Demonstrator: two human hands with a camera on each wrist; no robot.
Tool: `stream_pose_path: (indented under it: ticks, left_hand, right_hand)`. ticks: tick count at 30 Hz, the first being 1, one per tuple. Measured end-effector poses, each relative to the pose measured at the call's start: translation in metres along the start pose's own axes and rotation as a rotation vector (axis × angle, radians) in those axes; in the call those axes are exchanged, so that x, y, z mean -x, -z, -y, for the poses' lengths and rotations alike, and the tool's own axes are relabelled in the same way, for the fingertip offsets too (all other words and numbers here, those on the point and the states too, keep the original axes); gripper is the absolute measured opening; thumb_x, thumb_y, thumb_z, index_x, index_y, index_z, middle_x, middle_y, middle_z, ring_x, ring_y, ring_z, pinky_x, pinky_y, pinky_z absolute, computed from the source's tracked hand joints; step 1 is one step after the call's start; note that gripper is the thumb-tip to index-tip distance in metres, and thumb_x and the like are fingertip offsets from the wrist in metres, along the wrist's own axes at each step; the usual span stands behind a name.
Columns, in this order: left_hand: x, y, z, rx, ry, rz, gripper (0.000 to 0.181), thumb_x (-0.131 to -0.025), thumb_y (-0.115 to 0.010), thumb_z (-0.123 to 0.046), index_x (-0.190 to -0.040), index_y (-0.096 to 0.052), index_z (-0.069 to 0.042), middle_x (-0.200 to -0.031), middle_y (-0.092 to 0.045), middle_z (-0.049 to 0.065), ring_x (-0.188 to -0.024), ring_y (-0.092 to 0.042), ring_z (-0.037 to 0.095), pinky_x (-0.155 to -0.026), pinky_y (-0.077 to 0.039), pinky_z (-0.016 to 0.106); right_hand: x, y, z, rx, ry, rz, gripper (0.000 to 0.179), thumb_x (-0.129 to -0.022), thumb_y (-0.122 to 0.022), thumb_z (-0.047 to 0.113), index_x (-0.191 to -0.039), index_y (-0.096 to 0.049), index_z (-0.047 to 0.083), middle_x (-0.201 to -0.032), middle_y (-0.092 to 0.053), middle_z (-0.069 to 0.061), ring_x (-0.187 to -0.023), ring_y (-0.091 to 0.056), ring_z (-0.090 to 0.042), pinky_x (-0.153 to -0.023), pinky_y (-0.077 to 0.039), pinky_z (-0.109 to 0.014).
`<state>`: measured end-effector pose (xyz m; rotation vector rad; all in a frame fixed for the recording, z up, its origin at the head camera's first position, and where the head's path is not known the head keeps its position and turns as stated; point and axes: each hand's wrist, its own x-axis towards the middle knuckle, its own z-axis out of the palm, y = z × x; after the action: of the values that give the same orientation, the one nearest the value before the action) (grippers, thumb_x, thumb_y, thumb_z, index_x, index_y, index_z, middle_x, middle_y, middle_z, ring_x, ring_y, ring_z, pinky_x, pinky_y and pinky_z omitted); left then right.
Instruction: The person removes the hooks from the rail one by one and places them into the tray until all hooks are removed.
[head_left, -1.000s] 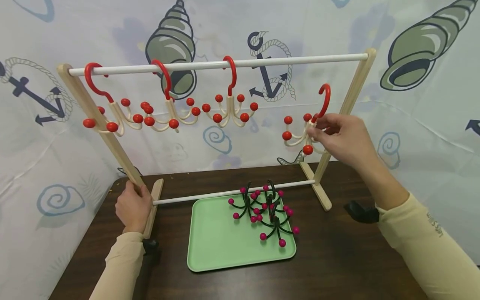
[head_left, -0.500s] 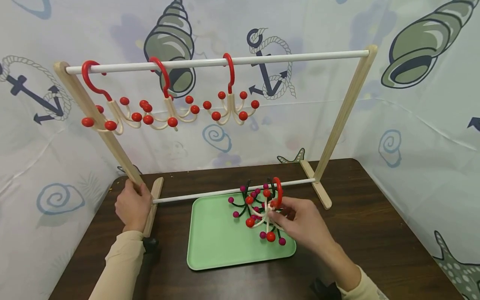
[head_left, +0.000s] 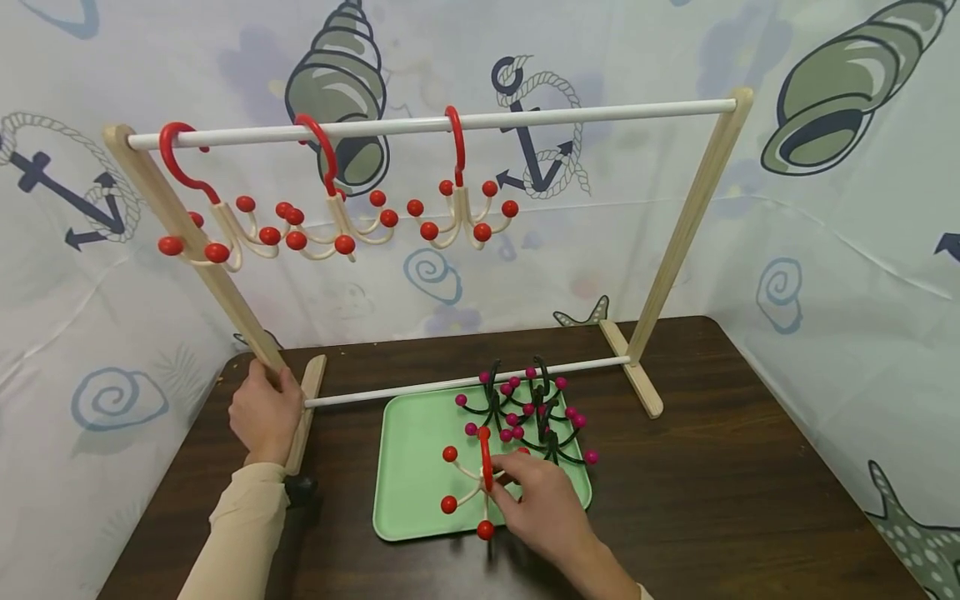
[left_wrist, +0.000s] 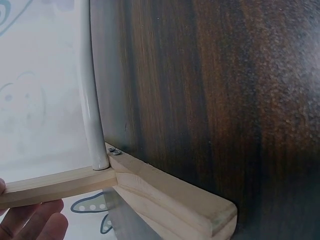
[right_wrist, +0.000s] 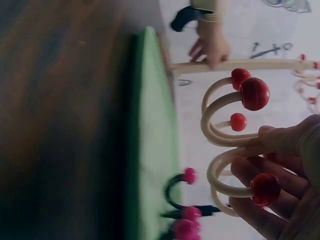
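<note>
My right hand [head_left: 536, 504] pinches the stem of a cream hanger [head_left: 486, 458] with a red hook and curled arms tipped in red balls. It is held over the front of the green tray [head_left: 405, 467], hook up. In the right wrist view, the thumb and fingers close around the hanger's stem [right_wrist: 250, 142]. My left hand [head_left: 264, 417] grips the lower left post [head_left: 238, 304] of a wooden rack. The left wrist view shows fingers [left_wrist: 52, 227] behind that post. Several black hangers [head_left: 551, 450] with magenta balls lie tangled on the tray's right part.
Three similar cream hangers [head_left: 459, 204] hang from the rack's white top rod [head_left: 600, 117], left of the right post [head_left: 686, 225]. A lower white rod [head_left: 405, 390] passes behind the tray. Wooden feet [head_left: 633, 371] stand on the dark table [head_left: 712, 467], before a patterned cloth [head_left: 825, 242].
My right hand has carried the cream hanger from near the right post, down and left past the black hangers, to above the tray's front. My left hand stays on the post.
</note>
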<state>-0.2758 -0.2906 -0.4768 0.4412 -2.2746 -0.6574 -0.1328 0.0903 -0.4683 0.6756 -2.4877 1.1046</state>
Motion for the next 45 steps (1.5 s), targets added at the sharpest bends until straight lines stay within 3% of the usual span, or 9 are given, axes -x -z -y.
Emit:
stream_pose_path:
  ticks: [7, 16, 28, 39, 45]
  left_hand:
    - [0.002, -0.001, 0.003, 0.004, 0.001, -0.003, 0.027, -0.094, -0.058, -0.024, -0.101, -0.06, 0.002, -0.081, -0.065, 0.024, -0.074, -0.061, 0.05, -0.057, -0.04, 0.06]
    - [0.002, -0.001, 0.003, 0.006, -0.001, -0.005, 0.027, -0.094, -0.058, -0.024, -0.101, -0.06, 0.002, -0.081, -0.065, 0.024, -0.074, -0.061, 0.05, -0.057, -0.04, 0.061]
    - [0.002, -0.001, 0.003, 0.011, -0.013, -0.023, 0.026, -0.093, -0.059, -0.022, -0.1, -0.06, 0.003, -0.081, -0.065, 0.024, -0.073, -0.061, 0.05, -0.057, -0.039, 0.061]
    - [0.002, -0.002, 0.002, 0.013, -0.013, -0.02, 0.026, -0.094, -0.059, -0.023, -0.101, -0.06, 0.003, -0.081, -0.065, 0.024, -0.073, -0.061, 0.05, -0.056, -0.04, 0.061]
    - [0.001, -0.001, 0.002, 0.023, -0.018, -0.025, 0.026, -0.093, -0.059, -0.022, -0.1, -0.06, 0.003, -0.08, -0.065, 0.023, -0.072, -0.061, 0.049, -0.056, -0.039, 0.06]
  right_hand:
    - [-0.001, -0.031, -0.01, 0.162, 0.061, -0.084, 0.022, -0.079, -0.08, 0.012, -0.101, -0.074, 0.015, -0.09, -0.071, 0.007, -0.075, -0.068, -0.01, -0.062, -0.052, -0.026]
    - [-0.013, -0.047, -0.024, 0.275, 0.013, -0.155, 0.02, -0.078, -0.08, 0.014, -0.097, -0.075, 0.013, -0.084, -0.07, 0.004, -0.068, -0.066, -0.011, -0.056, -0.05, -0.027]
    - [-0.018, -0.053, -0.035, 0.237, -0.088, -0.177, 0.021, -0.077, -0.082, 0.014, -0.097, -0.074, 0.014, -0.093, -0.074, 0.0, -0.079, -0.07, -0.014, -0.063, -0.054, -0.032]
    - [-0.022, -0.056, -0.036, 0.269, -0.187, -0.155, 0.021, -0.08, -0.081, 0.021, -0.098, -0.075, 0.014, -0.09, -0.074, 0.002, -0.076, -0.068, -0.014, -0.061, -0.051, -0.033]
    - [-0.022, -0.055, -0.034, 0.282, -0.189, -0.174, 0.023, -0.079, -0.081, 0.023, -0.099, -0.075, 0.015, -0.088, -0.074, 0.003, -0.074, -0.068, -0.012, -0.058, -0.05, -0.031]
